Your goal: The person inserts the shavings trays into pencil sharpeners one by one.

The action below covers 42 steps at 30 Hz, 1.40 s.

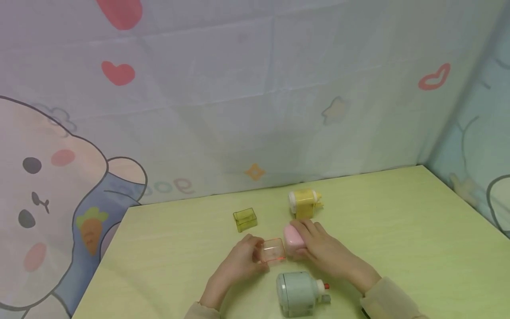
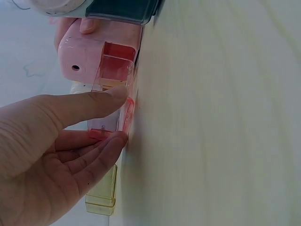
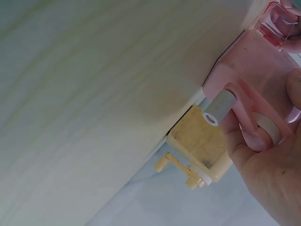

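My right hand (image 1: 330,253) grips a pink crank pencil sharpener (image 1: 294,239) from above, on the table. The right wrist view shows its crank handle (image 3: 220,107) pointing away from the drawer side. Between thumb and fingers, my left hand (image 1: 240,262) pinches a clear pink shavings drawer (image 1: 273,250). That drawer lies right beside the sharpener, its near end at the slot side in the left wrist view; whether any of it is inside the slot I cannot tell. The left fingers partly cover the drawer.
Toward the back stands a yellow pencil sharpener (image 1: 304,204), with a clear yellow drawer (image 1: 245,219) lying apart to its left. A grey-green pencil sharpener (image 1: 296,293) sits nearer, in front of both hands. A printed cloth (image 1: 223,110) hangs behind the pale table (image 1: 398,221).
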Each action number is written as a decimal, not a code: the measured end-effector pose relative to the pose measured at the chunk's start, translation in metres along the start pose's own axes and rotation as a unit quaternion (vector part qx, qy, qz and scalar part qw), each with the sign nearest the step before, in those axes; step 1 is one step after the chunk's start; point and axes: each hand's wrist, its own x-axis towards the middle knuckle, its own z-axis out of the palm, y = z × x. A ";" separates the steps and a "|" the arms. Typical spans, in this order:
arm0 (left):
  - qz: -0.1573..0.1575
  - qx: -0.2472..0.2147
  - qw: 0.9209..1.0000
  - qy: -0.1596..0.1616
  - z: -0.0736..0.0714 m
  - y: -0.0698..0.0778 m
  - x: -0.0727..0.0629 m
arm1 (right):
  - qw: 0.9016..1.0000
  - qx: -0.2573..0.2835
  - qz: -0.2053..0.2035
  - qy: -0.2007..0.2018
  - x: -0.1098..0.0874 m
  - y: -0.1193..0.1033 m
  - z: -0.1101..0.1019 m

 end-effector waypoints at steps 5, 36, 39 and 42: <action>-0.001 -0.001 1.000 -0.001 0.000 0.000 0.000 | 1.000 0.008 -0.003 -0.001 0.000 -0.001 0.001; -0.003 0.010 1.000 -0.005 0.002 0.002 0.001 | 1.000 0.029 -0.010 -0.006 0.004 -0.003 0.007; -0.003 0.013 1.000 -0.003 0.002 0.002 0.001 | 1.000 0.027 -0.017 -0.003 0.004 -0.004 0.007; -0.002 0.013 1.000 -0.003 0.003 0.002 0.001 | 0.999 0.027 -0.021 -0.003 0.005 -0.004 0.007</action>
